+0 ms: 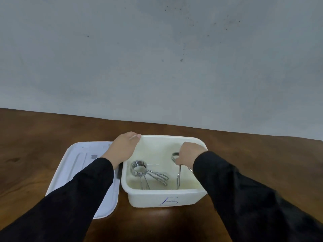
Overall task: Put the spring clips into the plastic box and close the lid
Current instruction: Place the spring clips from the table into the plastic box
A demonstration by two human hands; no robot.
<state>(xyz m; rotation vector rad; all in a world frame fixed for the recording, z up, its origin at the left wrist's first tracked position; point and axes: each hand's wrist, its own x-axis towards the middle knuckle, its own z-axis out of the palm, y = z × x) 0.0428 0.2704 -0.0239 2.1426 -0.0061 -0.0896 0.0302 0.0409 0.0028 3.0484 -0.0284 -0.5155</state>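
From my feed the light is soft and even, with no hard shadows on the pale grey speckled wall (157, 58). The dark brown wooden worktop (253, 163) catches a dull sheen just in front of the cream square plastic box (166, 198) — a diffuse bright patch, not sharp glare. The box throws only a faint shadow. The worktop's far edge bows — wide-angle distortion. Detail is soft overall, and the black sleeves (262, 206) smear into blur near the lower corners.

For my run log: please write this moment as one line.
left hand: on box rim | right hand: lowering clip in | lid: off, left
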